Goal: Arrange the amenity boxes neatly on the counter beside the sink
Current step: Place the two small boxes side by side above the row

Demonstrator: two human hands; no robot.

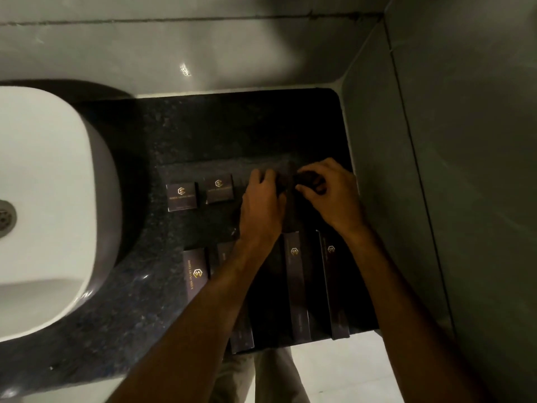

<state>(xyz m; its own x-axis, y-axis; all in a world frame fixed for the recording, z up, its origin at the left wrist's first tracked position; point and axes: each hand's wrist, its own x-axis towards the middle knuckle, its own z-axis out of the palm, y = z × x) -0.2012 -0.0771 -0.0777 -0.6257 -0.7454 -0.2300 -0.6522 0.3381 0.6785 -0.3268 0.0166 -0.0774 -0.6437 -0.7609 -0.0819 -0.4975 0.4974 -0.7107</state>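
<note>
Dark amenity boxes with gold logos lie on a black speckled counter (232, 132) right of a white sink (43, 199). Two small square boxes (182, 196) (219, 188) sit side by side in the back row. Long narrow boxes lie in the front row: one at the left (195, 274), two at the right (296, 283) (334, 286). My left hand (263, 205) and my right hand (328, 193) meet at the right end of the back row, fingers curled around a small dark box (305, 178) that is mostly hidden.
A grey tiled wall (465, 170) closes the counter on the right, and another runs along the back. The counter's front edge (319, 341) lies just past the long boxes, with pale floor below. The sink drain (4, 218) shows at the far left.
</note>
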